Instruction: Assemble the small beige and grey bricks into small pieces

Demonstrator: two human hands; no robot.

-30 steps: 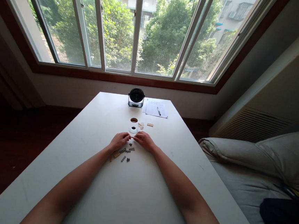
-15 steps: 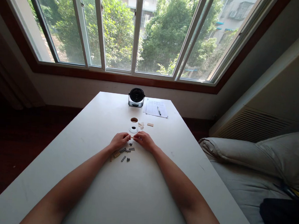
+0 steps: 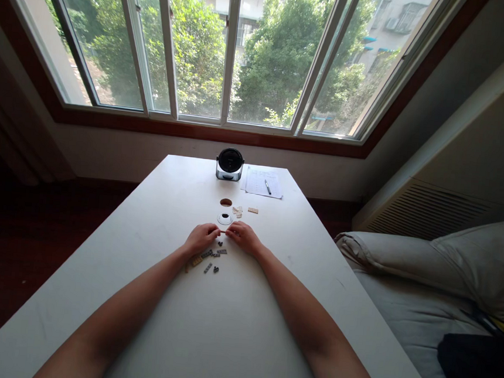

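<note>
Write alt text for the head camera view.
Left hand and right hand meet over a white table, closing around a tiny pale piece, with gray and tan building plates scattered just below. A window shows trees beyond.

Bench log | we record a thin tan plastic strip (image 3: 222,231), detail too small to tell, pinched level between the left hand (image 3: 201,238) and right hand (image 3: 242,238) | just below: loose dark-grey plastic plates (image 3: 207,268) lying flat, scattered, some touching a tan studded plate (image 3: 196,260)
</note>
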